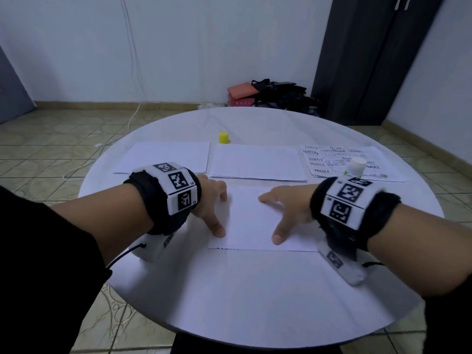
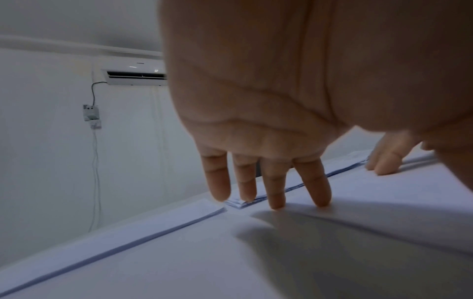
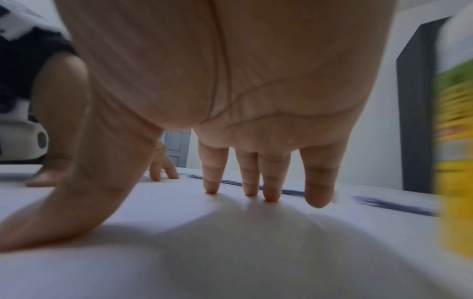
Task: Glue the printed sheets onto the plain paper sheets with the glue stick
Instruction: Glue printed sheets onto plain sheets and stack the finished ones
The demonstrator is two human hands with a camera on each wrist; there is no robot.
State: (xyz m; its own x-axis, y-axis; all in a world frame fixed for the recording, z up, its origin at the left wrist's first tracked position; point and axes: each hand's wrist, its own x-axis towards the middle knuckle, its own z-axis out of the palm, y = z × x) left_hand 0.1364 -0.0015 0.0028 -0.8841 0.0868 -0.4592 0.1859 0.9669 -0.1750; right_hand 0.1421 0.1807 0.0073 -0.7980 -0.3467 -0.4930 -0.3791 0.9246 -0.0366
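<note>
A white sheet (image 1: pixel 252 221) lies blank side up in the middle of the round table, with a strip of black print peeking out along its near edge. Both hands press it flat with spread, straight fingers: my left hand (image 1: pixel 212 205) on its left part, my right hand (image 1: pixel 283 213) on its right part. In the left wrist view the left fingertips (image 2: pixel 320 194) touch the sheet (image 2: pixel 384 206). The right fingertips (image 3: pixel 268 192) rest on the paper (image 3: pixel 230 242) too. The glue stick (image 1: pixel 355 166) stands uncapped just behind my right wrist, and appears as a yellow-green blur (image 3: pixel 455 141).
The yellow cap (image 1: pixel 224 137) stands at the back. Two stacks of plain paper (image 1: pixel 166 157) (image 1: pixel 258 162) lie side by side behind the hands. A pile of printed SAMPLE/FRAGILE sheets (image 1: pixel 367 157) lies at the right. Bags and a box (image 1: pixel 268 94) sit on the floor beyond the table (image 1: pixel 255 302).
</note>
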